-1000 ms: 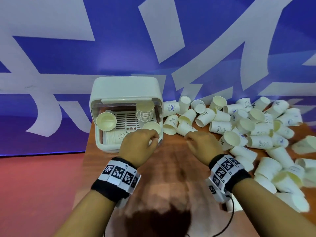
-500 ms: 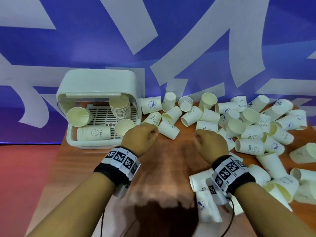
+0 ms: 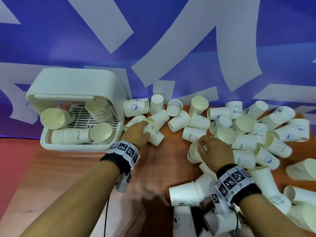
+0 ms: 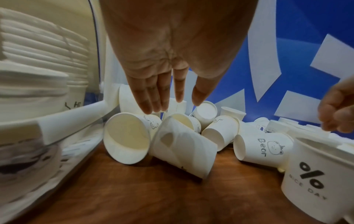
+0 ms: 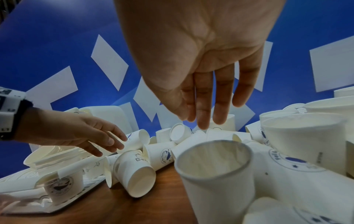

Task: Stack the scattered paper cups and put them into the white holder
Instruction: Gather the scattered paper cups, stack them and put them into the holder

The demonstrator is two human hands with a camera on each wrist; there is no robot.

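Observation:
The white holder (image 3: 68,147) stands at the table's left with its lid up, a stack of cups (image 3: 100,112) upright inside and more stacks lying in it. Many white paper cups (image 3: 239,127) lie scattered to its right. My left hand (image 3: 142,127) hovers just right of the holder with straight fingers (image 4: 151,98) over a lying cup (image 4: 184,150) and grips nothing. My right hand (image 3: 203,144) hangs over a tilted cup (image 3: 193,154); its fingers (image 5: 203,106) are stretched above the cup's mouth (image 5: 216,166) and hold nothing.
The wooden table (image 3: 153,177) shows bare between my forearms. More cups (image 3: 188,194) lie under and beside my right wrist near the front edge. A blue and white wall (image 3: 153,40) rises right behind the holder and cups.
My left hand has left the holder's front and moved right over the loose cups. My right hand has shifted right above a tilted cup. Both hands have uncurled.

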